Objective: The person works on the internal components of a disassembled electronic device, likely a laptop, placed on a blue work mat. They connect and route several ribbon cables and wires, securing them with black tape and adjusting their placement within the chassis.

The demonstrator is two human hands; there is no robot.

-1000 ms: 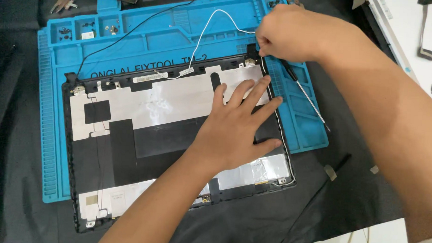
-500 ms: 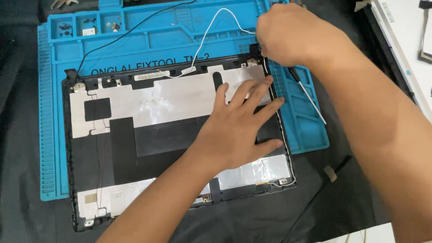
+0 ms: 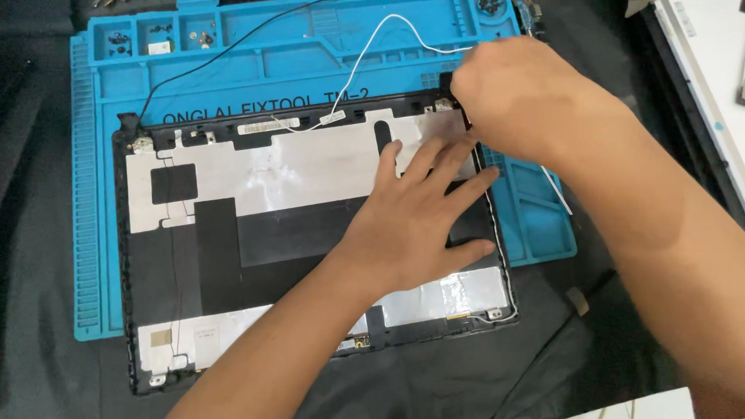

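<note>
Blue repair mat (image 3: pixel 95 222) on black cloth (image 3: pixel 16 320) carries a laptop lid (image 3: pixel 288 223).

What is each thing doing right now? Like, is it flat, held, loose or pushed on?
Left hand: flat, fingers spread, pressing on the cover.
Right hand: closed at the cover's top right corner; what it grips is hidden.
Laptop lid cover: inner side up, lying on the mat.
White wire: loose, looping over the mat toward the right hand.
Black wire: loose, running to the cover's top left corner.
Blue repair mat: flat, small screws in its trays.
</note>
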